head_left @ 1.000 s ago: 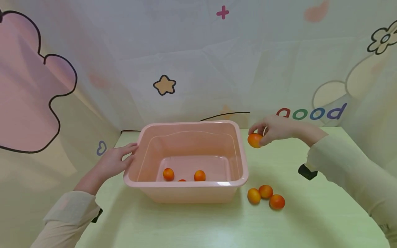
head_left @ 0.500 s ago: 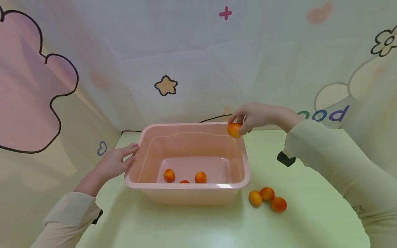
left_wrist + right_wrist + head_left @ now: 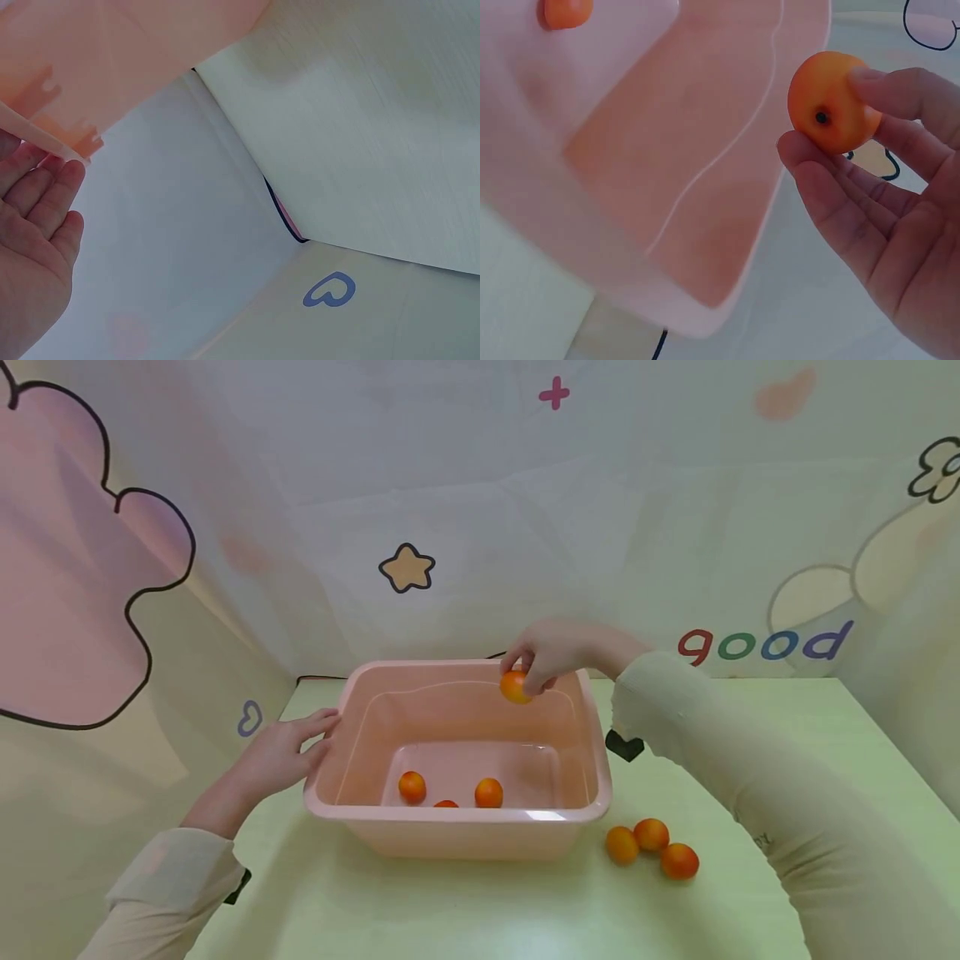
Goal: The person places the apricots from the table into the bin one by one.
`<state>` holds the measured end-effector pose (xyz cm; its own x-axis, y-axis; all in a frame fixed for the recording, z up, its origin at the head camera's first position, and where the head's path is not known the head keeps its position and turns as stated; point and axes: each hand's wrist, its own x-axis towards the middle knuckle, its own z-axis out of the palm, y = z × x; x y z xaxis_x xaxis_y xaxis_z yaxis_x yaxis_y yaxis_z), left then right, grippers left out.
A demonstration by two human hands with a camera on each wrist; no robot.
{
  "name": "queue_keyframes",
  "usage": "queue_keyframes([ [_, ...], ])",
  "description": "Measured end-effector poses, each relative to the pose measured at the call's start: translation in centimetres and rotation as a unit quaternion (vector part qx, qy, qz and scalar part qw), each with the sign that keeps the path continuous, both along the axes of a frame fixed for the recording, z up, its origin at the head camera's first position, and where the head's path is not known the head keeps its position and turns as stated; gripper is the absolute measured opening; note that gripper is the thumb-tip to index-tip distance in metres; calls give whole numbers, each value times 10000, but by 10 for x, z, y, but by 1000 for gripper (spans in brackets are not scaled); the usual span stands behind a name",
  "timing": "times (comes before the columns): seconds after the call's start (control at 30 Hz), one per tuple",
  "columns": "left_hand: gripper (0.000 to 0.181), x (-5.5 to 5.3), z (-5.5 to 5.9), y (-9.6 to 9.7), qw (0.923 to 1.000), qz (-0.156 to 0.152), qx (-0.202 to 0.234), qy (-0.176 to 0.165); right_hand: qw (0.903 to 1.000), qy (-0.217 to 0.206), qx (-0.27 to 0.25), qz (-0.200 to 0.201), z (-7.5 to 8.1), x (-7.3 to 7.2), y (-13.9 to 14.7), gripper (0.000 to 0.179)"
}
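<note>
A pink plastic basin [image 3: 465, 839] stands on the table, with several small orange-red fruits inside, among them one fruit [image 3: 412, 787] at left and another fruit [image 3: 489, 792] nearer the middle. My left hand [image 3: 281, 756] holds the basin's left rim; in the left wrist view its fingers [image 3: 56, 199] are curled under the lip. Above the basin's right rear part, my right hand [image 3: 558, 652] pinches an apricot-like fruit [image 3: 516, 687] between thumb and fingers. The right wrist view shows that fruit [image 3: 832, 101] with a dark spot on its end.
Three more fruits [image 3: 652, 835] lie close together on the pale green table [image 3: 465, 910], right of the basin's front corner. A printed cloth [image 3: 480, 527] hangs behind the table and along its sides.
My right hand has carried the fruit leftward, from the right of the basin to above its inside. The left hand stays at the rim.
</note>
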<state>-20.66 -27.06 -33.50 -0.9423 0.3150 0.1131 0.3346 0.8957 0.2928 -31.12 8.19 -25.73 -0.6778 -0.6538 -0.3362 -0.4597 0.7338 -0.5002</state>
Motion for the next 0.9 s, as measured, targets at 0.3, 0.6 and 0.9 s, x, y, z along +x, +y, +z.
queue_keyframes([
  [0.3, 42, 1, 2, 2, 10000, -2, -18, -15, 9985, -428, -209, -262, -26, -10, -32, 36],
  [0.6, 40, 2, -1, -1, 9990, -174, 197, 368, 9941, -945, -369, -395, -55, -16, -50, 32],
  [0.9, 41, -1, 0, -1, 9999, -76, 19, 85, 9943, -888, -388, -435, -85, -23, -63, 29],
])
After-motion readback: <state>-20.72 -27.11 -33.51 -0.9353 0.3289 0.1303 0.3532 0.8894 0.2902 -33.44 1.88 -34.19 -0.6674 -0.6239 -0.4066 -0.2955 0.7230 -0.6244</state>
